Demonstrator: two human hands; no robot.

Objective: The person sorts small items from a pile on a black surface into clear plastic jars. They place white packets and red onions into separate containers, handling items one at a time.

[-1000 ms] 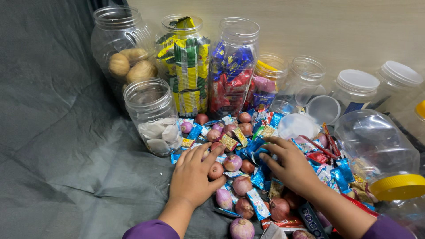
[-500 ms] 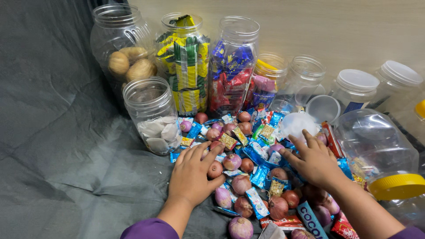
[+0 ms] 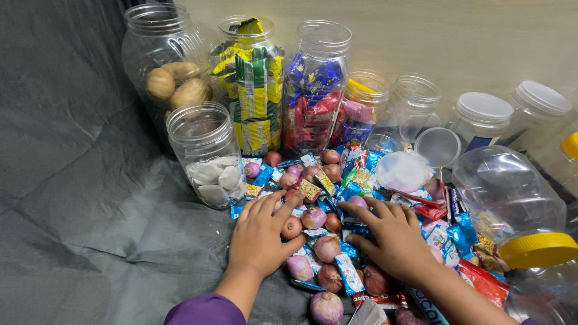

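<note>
Grey cloth underneath: our right hand [image 3: 391, 238] has swung back left, both hands spread, gripping nothing, left hand [image 3: 262, 232] touching small onions [image 3: 313, 218].

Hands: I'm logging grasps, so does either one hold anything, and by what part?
Nothing is clearly held. The left hand lies flat on the onions; the right hand spreads over the packets, its palm side hidden.

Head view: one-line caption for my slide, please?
Both hands, left hand and right hand, spread over small onions and candy wrappers before open jars.

Left hand [image 3: 260, 236] and right hand [image 3: 390, 236] lie palm-down, side by side, fingers spread.
</note>
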